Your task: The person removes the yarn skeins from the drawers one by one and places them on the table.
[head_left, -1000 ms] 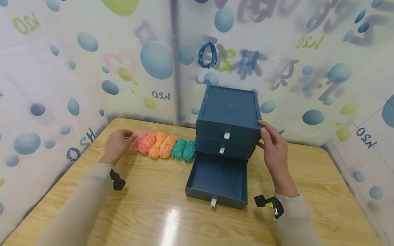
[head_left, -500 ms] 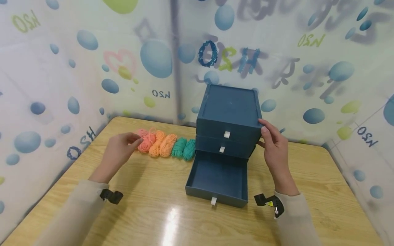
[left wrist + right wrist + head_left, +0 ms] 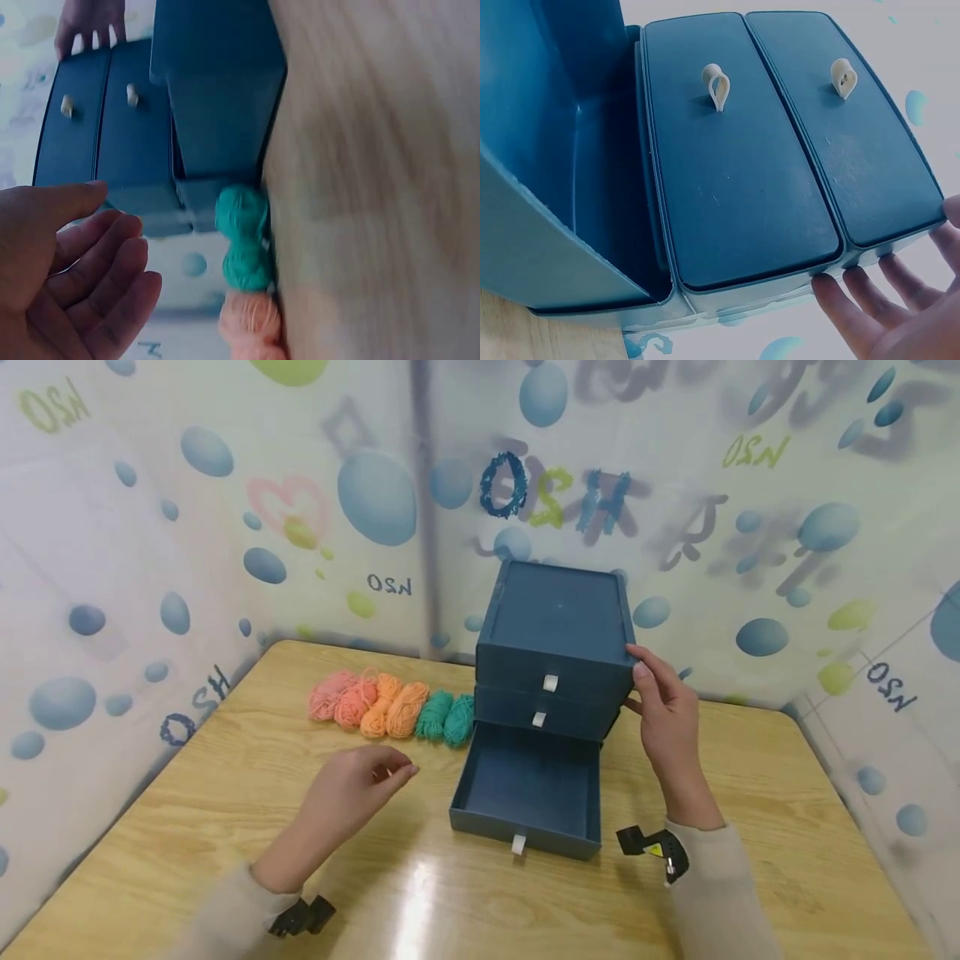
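Observation:
My left hand (image 3: 352,793), fingers loosely curled around nothing, hovers over the table left of the pulled-out bottom drawer (image 3: 487,827). That drawer belongs to a dark blue three-drawer box (image 3: 558,606) with white loop pulls; its inside is bare. My right hand (image 3: 667,718) touches the box's upper right front corner, and in the right wrist view its fingertips (image 3: 826,285) lie against the box's side. Left of the box runs a row of yarn skeins: two pink (image 3: 332,695), two orange (image 3: 407,710) and two green (image 3: 433,716). The nearest green skein sits close against the box.
All this stands on a light wooden table (image 3: 225,802). Behind it hangs a pale curtain (image 3: 300,602) printed with blue and green ovals. Upper drawers (image 3: 727,172) of the box are closed. The bottom drawer juts out toward the front edge.
My left hand has left the pink yarn and moved right and toward me, empty. The yarn row, box and right hand have stayed in place; the view has shifted slightly.

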`<state>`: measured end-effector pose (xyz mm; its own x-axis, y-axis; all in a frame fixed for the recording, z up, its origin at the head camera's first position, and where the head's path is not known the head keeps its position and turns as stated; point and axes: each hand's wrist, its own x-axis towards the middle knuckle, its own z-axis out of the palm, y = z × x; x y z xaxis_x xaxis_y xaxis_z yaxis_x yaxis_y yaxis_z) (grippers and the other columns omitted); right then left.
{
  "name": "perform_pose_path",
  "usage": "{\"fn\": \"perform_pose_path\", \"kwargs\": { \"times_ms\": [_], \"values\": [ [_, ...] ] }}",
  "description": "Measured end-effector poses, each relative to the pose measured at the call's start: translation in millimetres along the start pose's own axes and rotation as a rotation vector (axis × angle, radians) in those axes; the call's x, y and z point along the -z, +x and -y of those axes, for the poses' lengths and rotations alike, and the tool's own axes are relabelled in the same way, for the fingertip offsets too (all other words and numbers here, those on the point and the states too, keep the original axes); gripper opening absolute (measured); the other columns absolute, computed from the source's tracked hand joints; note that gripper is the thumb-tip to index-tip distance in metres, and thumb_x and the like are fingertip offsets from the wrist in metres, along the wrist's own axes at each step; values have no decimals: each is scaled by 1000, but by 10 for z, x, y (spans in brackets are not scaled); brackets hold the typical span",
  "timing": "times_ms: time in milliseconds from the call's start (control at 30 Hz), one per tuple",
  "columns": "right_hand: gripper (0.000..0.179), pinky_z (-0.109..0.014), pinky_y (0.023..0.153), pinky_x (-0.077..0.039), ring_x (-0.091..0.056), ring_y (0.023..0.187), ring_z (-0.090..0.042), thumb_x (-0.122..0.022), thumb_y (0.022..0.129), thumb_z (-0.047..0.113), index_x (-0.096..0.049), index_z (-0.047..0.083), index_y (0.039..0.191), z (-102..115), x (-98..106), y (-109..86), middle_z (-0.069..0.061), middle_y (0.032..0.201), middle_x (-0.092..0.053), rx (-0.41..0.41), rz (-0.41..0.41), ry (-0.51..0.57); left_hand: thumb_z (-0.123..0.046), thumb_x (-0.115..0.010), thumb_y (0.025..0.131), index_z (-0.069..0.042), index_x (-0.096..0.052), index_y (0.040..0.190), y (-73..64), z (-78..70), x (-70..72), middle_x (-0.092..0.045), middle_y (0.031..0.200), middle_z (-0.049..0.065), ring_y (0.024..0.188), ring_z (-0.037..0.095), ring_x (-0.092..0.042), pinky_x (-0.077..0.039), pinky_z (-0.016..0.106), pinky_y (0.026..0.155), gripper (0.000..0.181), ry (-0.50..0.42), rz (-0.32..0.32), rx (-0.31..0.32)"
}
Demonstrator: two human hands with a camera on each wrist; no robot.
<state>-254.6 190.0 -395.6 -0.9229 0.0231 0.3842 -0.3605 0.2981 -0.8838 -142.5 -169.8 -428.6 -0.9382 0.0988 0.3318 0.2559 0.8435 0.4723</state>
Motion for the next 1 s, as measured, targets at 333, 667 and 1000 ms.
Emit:
{"fn": "perform_pose_path", "kwargs": {
  "times_ms": [333, 667, 1000],
  "values": [
    [39, -45, 99, -53, -58, 131, -23, -45, 109, 34, -58, 24, 144, 25, 4, 22, 6, 154, -51, 12, 5, 4, -23, -83, 83, -16, -77, 83, -198, -279, -467, -73, 73, -9, 62, -1, -60, -48, 11, 59, 9, -34, -64, -323],
    [40, -46, 98, -53, -57, 133, -25, -44, 109, 33, -58, 22, 144, 35, -14, 26, 4, 155, -50, 12, 12, 4, -19, -84, 81, -16, -77, 78, -274, -472, -649, -72, 69, -9, 61, -5, -60, -46, 5, 60, 8, -94, -55, -449],
    [39, -32, 93, -55, -58, 129, -21, -44, 109, 33, -58, 22, 144, 18, -2, 4, 5, 154, -50, -5, 4, 4, -42, -80, 84, -24, -60, 61, -251, -806, -859, -52, 55, -16, 51, -3, -30, -25, 13, 46, 35, 134, 115, -372]
  ]
}}
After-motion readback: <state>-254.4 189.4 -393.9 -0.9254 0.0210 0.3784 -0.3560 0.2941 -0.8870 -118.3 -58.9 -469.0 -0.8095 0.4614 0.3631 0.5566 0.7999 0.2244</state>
